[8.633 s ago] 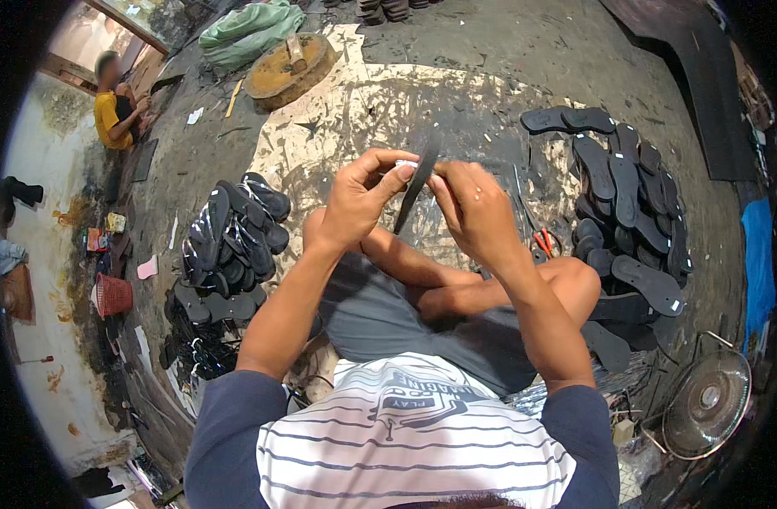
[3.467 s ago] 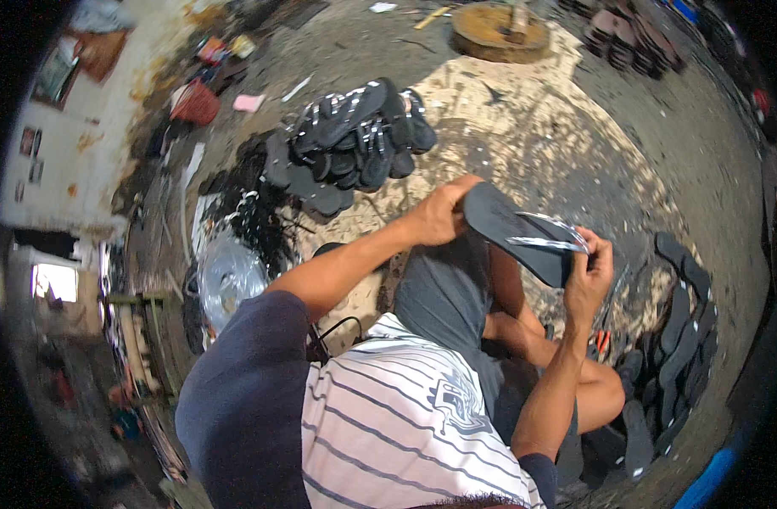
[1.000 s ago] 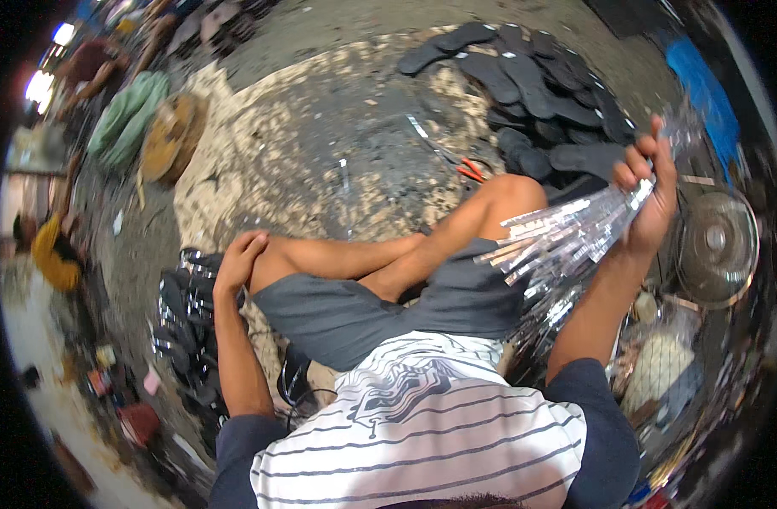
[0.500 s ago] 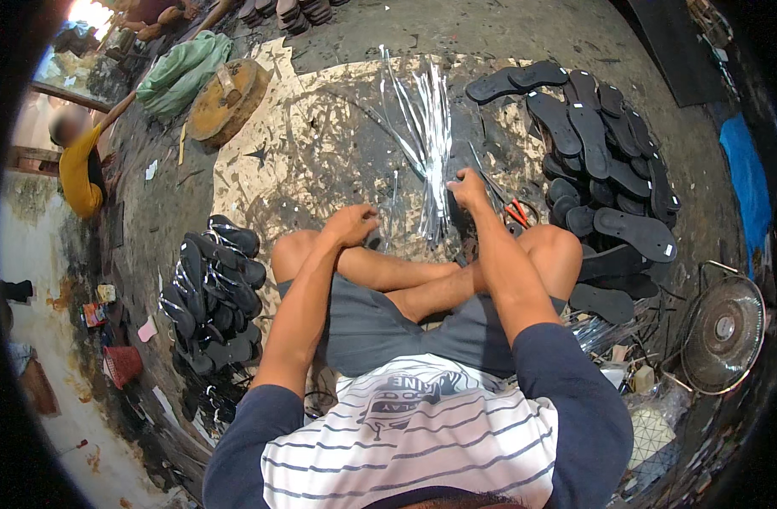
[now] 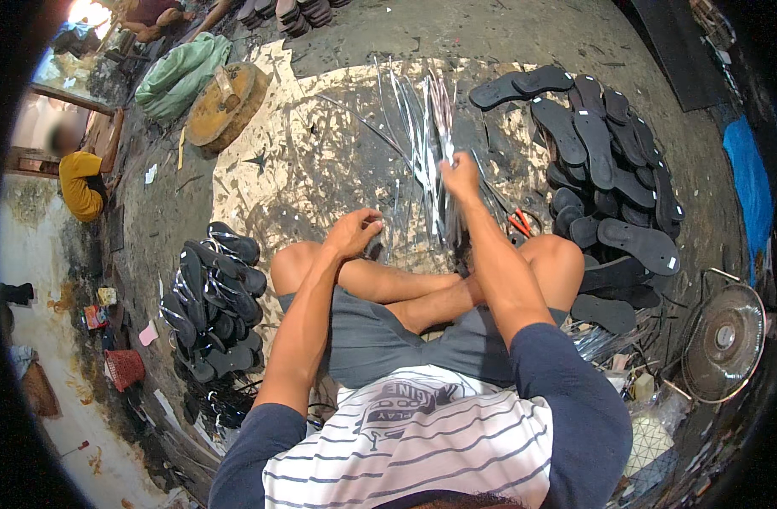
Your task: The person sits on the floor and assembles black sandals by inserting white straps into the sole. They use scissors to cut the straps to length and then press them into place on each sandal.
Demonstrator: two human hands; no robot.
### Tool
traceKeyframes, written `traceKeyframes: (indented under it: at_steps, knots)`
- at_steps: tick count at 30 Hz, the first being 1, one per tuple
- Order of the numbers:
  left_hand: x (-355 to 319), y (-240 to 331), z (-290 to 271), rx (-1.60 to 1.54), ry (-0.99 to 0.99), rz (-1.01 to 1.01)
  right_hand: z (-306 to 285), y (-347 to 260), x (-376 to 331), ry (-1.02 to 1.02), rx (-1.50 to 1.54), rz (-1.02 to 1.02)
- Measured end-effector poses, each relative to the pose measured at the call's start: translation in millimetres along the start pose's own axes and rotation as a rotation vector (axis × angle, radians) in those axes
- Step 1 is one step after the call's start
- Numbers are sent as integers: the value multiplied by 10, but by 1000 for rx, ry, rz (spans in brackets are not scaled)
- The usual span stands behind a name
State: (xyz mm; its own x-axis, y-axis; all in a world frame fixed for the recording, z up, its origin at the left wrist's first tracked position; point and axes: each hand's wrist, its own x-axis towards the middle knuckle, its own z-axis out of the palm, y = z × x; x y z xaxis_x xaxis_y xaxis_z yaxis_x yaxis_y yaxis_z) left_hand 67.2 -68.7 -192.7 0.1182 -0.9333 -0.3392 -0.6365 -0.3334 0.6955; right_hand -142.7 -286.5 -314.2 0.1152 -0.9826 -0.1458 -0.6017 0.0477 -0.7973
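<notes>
My right hand [image 5: 462,176] is closed on some shiny silver straps, part of a loose bundle of silver straps [image 5: 424,153] spread on the mat before me. The upper ends of the gripped straps look smeared by motion. My left hand [image 5: 353,232] rests above my left knee, fingers curled together; whatever they hold, if anything, is hidden. A few thin straps lie just right of it. Beside my right knee sits a red-handled cutting tool [image 5: 519,222]. Black sandal soles [image 5: 594,148] are heaped to the right, and sandals with silver straps [image 5: 209,293] are piled to the left.
A worn, black-stained mat [image 5: 261,182] lies under the straps. Beyond it at left are a round wooden block [image 5: 210,119] and a green sack [image 5: 181,76]. A fan [image 5: 723,339] stands at right. Another person in a yellow shirt [image 5: 83,187] sits at far left.
My right hand has moved slightly up and left, and the straps in it have shifted and fanned out. My left hand has barely moved. The person in yellow has drawn an arm in.
</notes>
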Motion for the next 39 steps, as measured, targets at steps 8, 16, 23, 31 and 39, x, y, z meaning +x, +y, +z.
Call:
traceKeyframes:
  at_steps: [8,16,23,31,39]
  knots:
    - [40,375,292,-643,102,85,-830,-942,-326,-487,875,246]
    - [164,868,656,-926,-126,-225,-699,-731,-918,-449,755,285]
    - [221,950,845,-1419,196,-423,-733,-652,-1036,-231,785,194]
    - [583,468,755,-1250,87,-332,-2546,-1363,-521,-139,1125,52]
    - [458,1722,-333,-1156,-165,86,-1635,-1489,-1447,-587,630,-84]
